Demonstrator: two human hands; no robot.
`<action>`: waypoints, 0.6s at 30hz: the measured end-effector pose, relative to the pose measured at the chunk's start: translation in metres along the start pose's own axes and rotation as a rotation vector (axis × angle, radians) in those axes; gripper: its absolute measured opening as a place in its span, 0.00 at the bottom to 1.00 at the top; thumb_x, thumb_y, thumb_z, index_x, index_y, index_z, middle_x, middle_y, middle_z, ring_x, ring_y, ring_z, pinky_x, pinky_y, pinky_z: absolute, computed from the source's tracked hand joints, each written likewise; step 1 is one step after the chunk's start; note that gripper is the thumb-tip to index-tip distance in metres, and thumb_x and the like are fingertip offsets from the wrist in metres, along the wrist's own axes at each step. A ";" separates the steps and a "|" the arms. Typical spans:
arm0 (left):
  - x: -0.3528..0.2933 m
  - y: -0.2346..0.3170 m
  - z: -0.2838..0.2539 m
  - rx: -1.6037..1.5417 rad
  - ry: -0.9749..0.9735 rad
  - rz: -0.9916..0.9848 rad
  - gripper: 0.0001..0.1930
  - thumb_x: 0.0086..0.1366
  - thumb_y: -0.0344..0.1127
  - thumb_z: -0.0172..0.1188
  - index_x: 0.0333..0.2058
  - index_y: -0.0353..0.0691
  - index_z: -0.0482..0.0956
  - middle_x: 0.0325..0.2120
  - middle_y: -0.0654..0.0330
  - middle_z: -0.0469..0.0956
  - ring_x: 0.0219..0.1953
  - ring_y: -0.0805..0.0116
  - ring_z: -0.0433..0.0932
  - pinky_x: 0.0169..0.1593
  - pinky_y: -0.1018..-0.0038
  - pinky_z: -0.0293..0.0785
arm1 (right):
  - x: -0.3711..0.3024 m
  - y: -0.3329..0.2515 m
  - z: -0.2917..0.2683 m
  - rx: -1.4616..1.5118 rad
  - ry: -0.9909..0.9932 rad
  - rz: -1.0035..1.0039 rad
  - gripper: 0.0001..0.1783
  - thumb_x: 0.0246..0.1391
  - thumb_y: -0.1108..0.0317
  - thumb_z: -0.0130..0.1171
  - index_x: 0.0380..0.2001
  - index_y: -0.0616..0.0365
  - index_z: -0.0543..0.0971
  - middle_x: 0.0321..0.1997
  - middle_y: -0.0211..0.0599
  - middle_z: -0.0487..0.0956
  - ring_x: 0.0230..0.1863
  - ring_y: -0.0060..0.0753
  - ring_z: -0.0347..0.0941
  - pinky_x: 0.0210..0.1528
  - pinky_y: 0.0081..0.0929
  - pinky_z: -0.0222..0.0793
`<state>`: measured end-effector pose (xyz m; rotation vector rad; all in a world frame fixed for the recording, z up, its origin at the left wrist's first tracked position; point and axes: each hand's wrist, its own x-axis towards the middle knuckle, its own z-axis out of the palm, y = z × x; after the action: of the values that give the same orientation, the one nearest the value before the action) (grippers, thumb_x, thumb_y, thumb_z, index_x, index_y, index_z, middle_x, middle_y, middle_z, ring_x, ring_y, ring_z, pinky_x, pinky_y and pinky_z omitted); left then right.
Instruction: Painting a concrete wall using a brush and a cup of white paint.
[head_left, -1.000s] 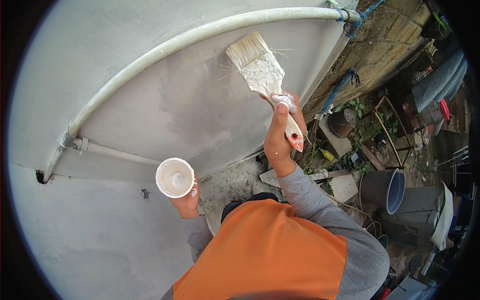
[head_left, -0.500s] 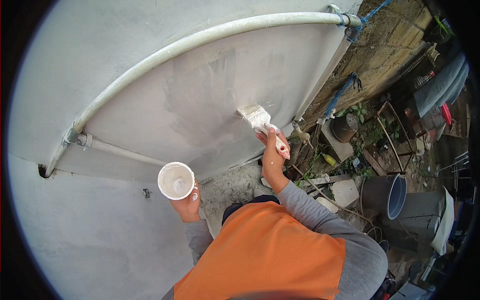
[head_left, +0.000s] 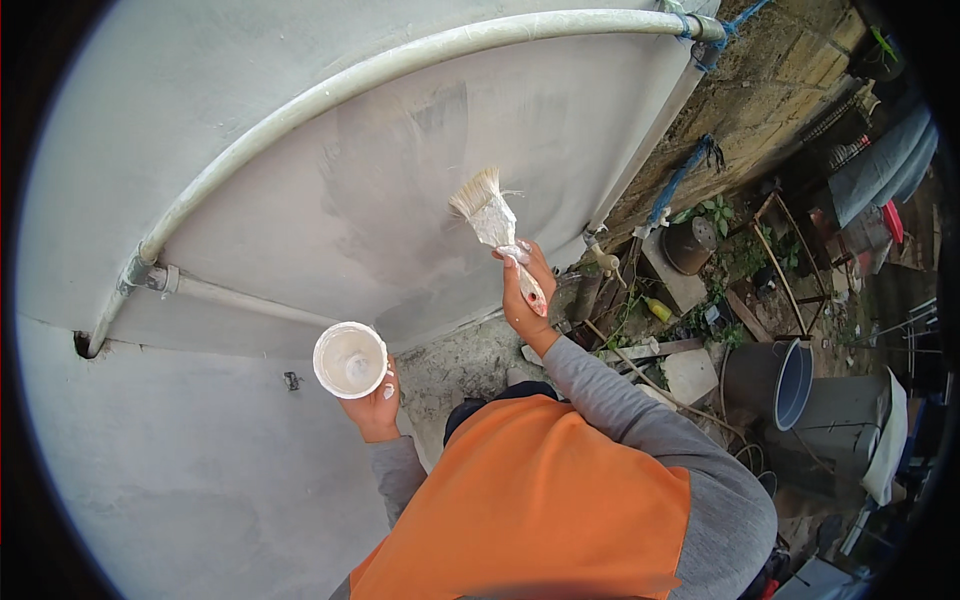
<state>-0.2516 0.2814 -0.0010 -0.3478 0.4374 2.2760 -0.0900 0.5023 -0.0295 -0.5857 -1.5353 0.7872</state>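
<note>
My right hand (head_left: pixel 528 285) grips a paintbrush (head_left: pixel 491 222) by its white-smeared handle. The brush's pale bristles point up and left, over the grey wall (head_left: pixel 400 180); whether they touch it I cannot tell. Darker, uneven patches mark the wall around the brush. Lower left, my left hand (head_left: pixel 377 405) is wrapped round a white cup (head_left: pixel 350 362), held mouth up. Whitish paint coats the inside of the cup, and drips of it sit on my fingers.
A long pale pipe (head_left: pixel 330 92) runs across the wall, with a thinner pipe (head_left: pixel 250 298) below it. At the right are a tap (head_left: pixel 604 258), a plant pot (head_left: pixel 690 245), a large bucket (head_left: pixel 768 385), a hose and scattered boards on the ground.
My right hand has moved left and slightly down with the paintbrush. The bristles have swung from flattened to fanned out, further left. My left hand and the cup have hardly moved.
</note>
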 end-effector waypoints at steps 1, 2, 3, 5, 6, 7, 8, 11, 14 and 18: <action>-0.003 0.001 0.003 0.023 0.038 0.043 0.17 0.65 0.41 0.56 0.47 0.36 0.74 0.43 0.53 0.76 0.45 0.57 0.73 0.48 0.63 0.70 | -0.017 0.007 -0.003 0.045 0.006 0.176 0.09 0.61 0.73 0.52 0.40 0.68 0.77 0.40 0.41 0.78 0.43 0.33 0.77 0.45 0.25 0.69; -0.006 0.003 0.004 0.022 0.037 0.047 0.17 0.65 0.41 0.56 0.47 0.36 0.74 0.43 0.53 0.76 0.45 0.57 0.73 0.48 0.63 0.70 | -0.032 0.010 -0.006 0.089 0.013 0.350 0.07 0.59 0.74 0.54 0.36 0.65 0.80 0.39 0.42 0.79 0.41 0.33 0.76 0.44 0.25 0.69; -0.008 0.005 0.005 0.020 0.064 0.067 0.17 0.65 0.41 0.56 0.47 0.36 0.74 0.43 0.53 0.76 0.45 0.57 0.73 0.48 0.63 0.70 | -0.042 0.011 -0.008 0.091 0.013 0.348 0.07 0.59 0.74 0.54 0.36 0.65 0.80 0.39 0.42 0.79 0.41 0.33 0.76 0.44 0.25 0.69; -0.008 0.010 0.002 0.018 0.083 0.087 0.17 0.65 0.41 0.56 0.47 0.36 0.74 0.43 0.53 0.76 0.45 0.57 0.73 0.47 0.63 0.70 | -0.057 0.010 -0.011 0.266 0.187 0.717 0.10 0.62 0.70 0.53 0.38 0.67 0.78 0.39 0.38 0.79 0.43 0.30 0.77 0.44 0.24 0.71; -0.005 0.014 -0.005 -0.004 0.053 0.071 0.17 0.65 0.41 0.56 0.47 0.37 0.74 0.43 0.54 0.76 0.45 0.58 0.73 0.47 0.63 0.70 | -0.058 0.010 -0.012 0.318 0.248 0.725 0.13 0.65 0.67 0.50 0.42 0.67 0.76 0.42 0.37 0.78 0.44 0.28 0.77 0.46 0.23 0.74; -0.004 0.018 -0.009 -0.026 0.022 0.053 0.17 0.65 0.41 0.56 0.47 0.37 0.74 0.43 0.54 0.76 0.45 0.58 0.73 0.47 0.63 0.70 | -0.056 0.013 -0.015 0.321 0.252 0.718 0.13 0.65 0.67 0.50 0.42 0.67 0.76 0.42 0.37 0.78 0.44 0.28 0.77 0.46 0.23 0.74; -0.006 0.019 -0.010 -0.026 0.014 0.052 0.17 0.65 0.41 0.56 0.47 0.37 0.74 0.43 0.54 0.76 0.45 0.58 0.73 0.47 0.63 0.70 | -0.047 0.013 -0.018 0.359 0.370 0.756 0.14 0.65 0.66 0.50 0.44 0.67 0.75 0.43 0.38 0.78 0.44 0.28 0.77 0.47 0.24 0.75; -0.004 0.015 -0.007 -0.003 -0.054 0.052 0.17 0.65 0.41 0.56 0.48 0.37 0.74 0.42 0.54 0.76 0.45 0.58 0.74 0.46 0.63 0.70 | 0.007 0.007 -0.034 0.510 0.524 0.777 0.14 0.65 0.65 0.48 0.46 0.65 0.73 0.46 0.39 0.77 0.44 0.31 0.77 0.49 0.27 0.77; -0.003 0.010 -0.002 0.014 0.004 0.049 0.17 0.65 0.40 0.56 0.48 0.37 0.74 0.42 0.54 0.77 0.45 0.58 0.74 0.47 0.63 0.71 | 0.082 -0.030 -0.050 0.564 0.420 0.486 0.18 0.66 0.61 0.46 0.47 0.67 0.73 0.49 0.42 0.75 0.50 0.34 0.74 0.56 0.34 0.73; -0.001 0.008 -0.003 0.021 0.019 0.040 0.17 0.65 0.40 0.55 0.48 0.36 0.74 0.43 0.53 0.77 0.46 0.57 0.75 0.48 0.61 0.72 | 0.113 -0.073 -0.051 0.557 0.387 0.243 0.17 0.66 0.64 0.46 0.45 0.69 0.72 0.48 0.44 0.75 0.50 0.33 0.74 0.55 0.32 0.72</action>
<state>-0.2569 0.2748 -0.0017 -0.3533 0.4820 2.3068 -0.0475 0.5483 0.0999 -0.4724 -0.8451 1.1583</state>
